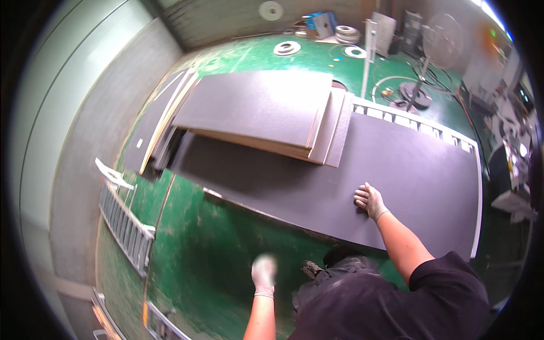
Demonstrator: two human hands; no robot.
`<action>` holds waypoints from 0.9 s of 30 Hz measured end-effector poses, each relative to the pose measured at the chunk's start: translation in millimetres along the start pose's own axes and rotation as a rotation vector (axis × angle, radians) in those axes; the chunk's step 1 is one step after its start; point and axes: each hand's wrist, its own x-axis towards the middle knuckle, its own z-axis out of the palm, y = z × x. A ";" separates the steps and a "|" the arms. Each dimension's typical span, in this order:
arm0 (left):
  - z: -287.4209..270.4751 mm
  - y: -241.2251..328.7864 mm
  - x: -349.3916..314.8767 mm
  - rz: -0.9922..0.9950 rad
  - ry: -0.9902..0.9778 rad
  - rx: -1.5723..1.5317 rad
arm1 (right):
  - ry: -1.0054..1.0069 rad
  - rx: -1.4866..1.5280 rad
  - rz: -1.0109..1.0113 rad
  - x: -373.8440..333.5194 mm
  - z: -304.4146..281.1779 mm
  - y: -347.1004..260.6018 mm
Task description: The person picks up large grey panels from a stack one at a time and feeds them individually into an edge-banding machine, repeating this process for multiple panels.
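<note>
A large dark grey panel [419, 164] lies flat across a low support with a white edge at its far and right sides. Over its near part is my right hand [369, 201], in a pale glove, with the fingers stretched out and nothing in them. It looks to rest on the panel or hover just above it. My left hand [263, 273], gloved too, hangs over the green floor short of the panel's near edge. Motion smears its fingers. On the panel's left half sits a stack of smaller dark grey boards [255, 105], their brown edges stepped at the right end.
More long boards [156, 119] lean or lie at the left. A metal ladder [126, 224] is on the green floor [198, 249] near the left wall. Beyond the panel are a pedestal fan [442, 42], a white post [367, 59] and rolls of edging [347, 34]. Machinery [513, 153] stands at right.
</note>
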 end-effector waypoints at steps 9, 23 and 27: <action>149.1 50.7 139.4 0.193 -0.368 0.859 | 0.030 0.270 -0.187 92.3 93.0 -50.5; 238.1 85.0 177.2 -0.718 -0.154 1.182 | -0.148 0.660 -0.487 247.7 170.8 -169.2; 238.7 85.9 179.1 -0.759 -0.138 1.219 | -0.275 0.534 -0.440 268.0 156.0 -191.0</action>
